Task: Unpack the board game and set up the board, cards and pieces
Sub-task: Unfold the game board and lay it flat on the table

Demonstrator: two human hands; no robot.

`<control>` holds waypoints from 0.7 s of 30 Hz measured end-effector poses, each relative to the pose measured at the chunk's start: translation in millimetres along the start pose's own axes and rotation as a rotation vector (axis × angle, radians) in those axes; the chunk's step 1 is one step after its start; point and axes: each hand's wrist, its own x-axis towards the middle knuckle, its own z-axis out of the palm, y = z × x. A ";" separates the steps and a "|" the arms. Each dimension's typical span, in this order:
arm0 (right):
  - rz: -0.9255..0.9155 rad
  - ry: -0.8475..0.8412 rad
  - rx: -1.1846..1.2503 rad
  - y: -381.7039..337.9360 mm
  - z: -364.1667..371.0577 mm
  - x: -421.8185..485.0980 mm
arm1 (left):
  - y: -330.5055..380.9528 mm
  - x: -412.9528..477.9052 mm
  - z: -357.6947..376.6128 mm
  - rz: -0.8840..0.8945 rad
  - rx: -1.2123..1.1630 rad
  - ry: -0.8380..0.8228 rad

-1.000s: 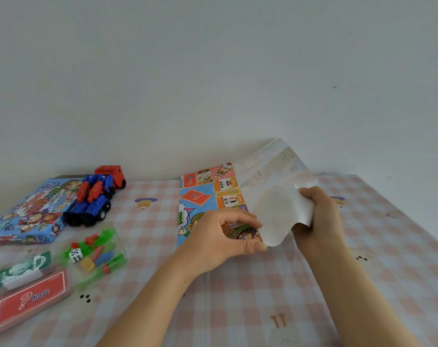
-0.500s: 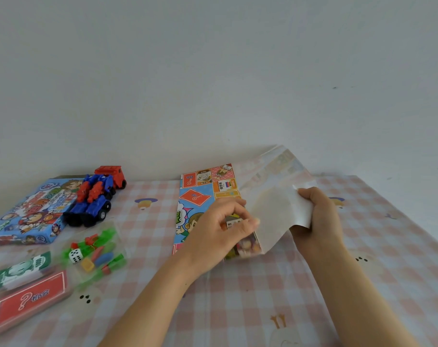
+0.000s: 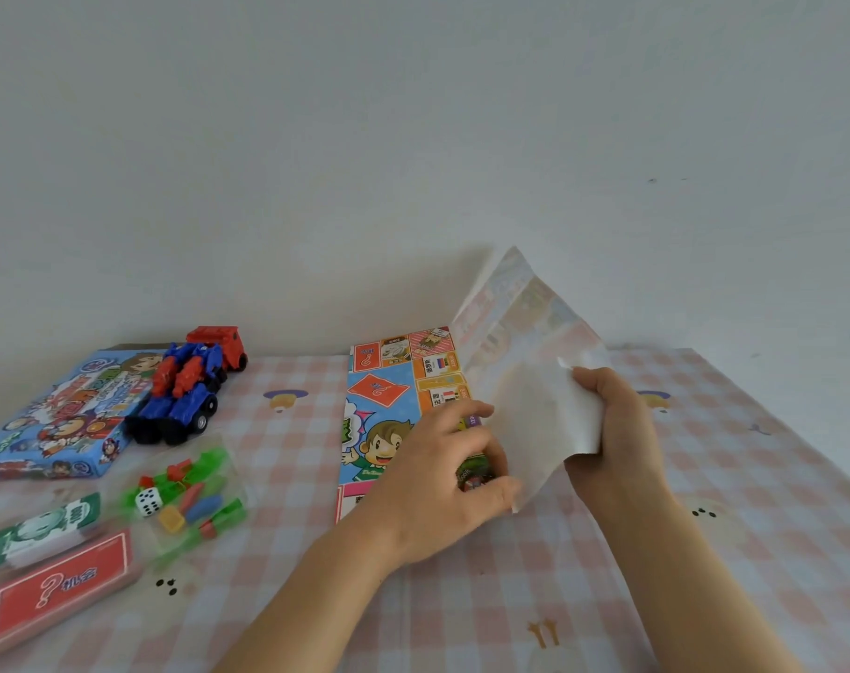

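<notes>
The colourful paper game board (image 3: pixel 389 395) lies half unfolded on the checked tablecloth, its printed left part flat. Its right flap (image 3: pixel 525 381) stands up, white back toward me. My right hand (image 3: pixel 617 439) grips that flap's right edge. My left hand (image 3: pixel 442 483) lies on the board at the fold, fingers curled round the flap's lower edge. At the left sit a clear bag of pieces with a die (image 3: pixel 185 493), a red question-mark card deck (image 3: pixel 58 590) and green play money (image 3: pixel 44 531).
The blue game box (image 3: pixel 49 420) lies at the far left with a red and blue toy truck (image 3: pixel 190 386) resting against it. The table (image 3: pixel 510 599) meets a plain wall at the back. Its right edge runs diagonally at the far right.
My left hand slid from the flap's lower corner onto the board at the fold. The flap has swung more upright and the printed part shows further.
</notes>
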 end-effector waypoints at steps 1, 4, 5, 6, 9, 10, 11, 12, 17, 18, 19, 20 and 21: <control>-0.001 -0.004 -0.005 0.0 0.2 -0.4 | -0.1 -0.6 0.8 0.013 0.030 -0.004; -0.005 -0.010 -0.012 0.5 0.9 -0.7 | 1.9 -2.5 1.9 0.040 0.073 -0.007; -0.006 -0.011 -0.012 0.5 0.9 -0.4 | 3.4 -2.7 1.2 0.040 0.072 -0.005; -0.009 -0.014 -0.016 0.4 0.6 0.0 | 3.9 -2.7 1.1 0.041 0.077 -0.001; -0.019 -0.076 -0.033 0.0 0.5 -0.4 | 2.9 -2.1 1.8 0.074 0.223 0.043; -0.019 -0.107 -0.041 0.7 0.5 -0.3 | 2.6 -1.9 2.4 0.101 0.274 0.083; -0.022 -0.137 -0.045 1.1 0.4 -1.1 | 2.6 -1.6 2.7 0.134 0.306 0.134; -0.026 -0.164 -0.044 2.0 0.4 -1.2 | 2.9 -1.4 2.0 0.170 0.320 0.191; -0.052 -0.264 0.030 -0.7 1.6 -2.0 | 5.8 -0.7 -7.5 0.250 0.271 0.476; -0.049 -0.256 -0.006 -1.0 1.4 -2.0 | 7.4 -0.5 -11.1 0.236 0.229 0.538; -0.047 -0.245 -0.066 -1.0 1.1 -2.5 | 10.9 -0.1 -15.7 0.211 0.170 0.592; -0.053 -0.237 -0.139 0.0 0.6 -2.7 | 15.4 1.0 -20.7 0.172 0.100 0.640; -0.065 -0.229 -0.211 0.6 0.5 -4.0 | 20.8 2.6 -25.9 0.121 0.018 0.684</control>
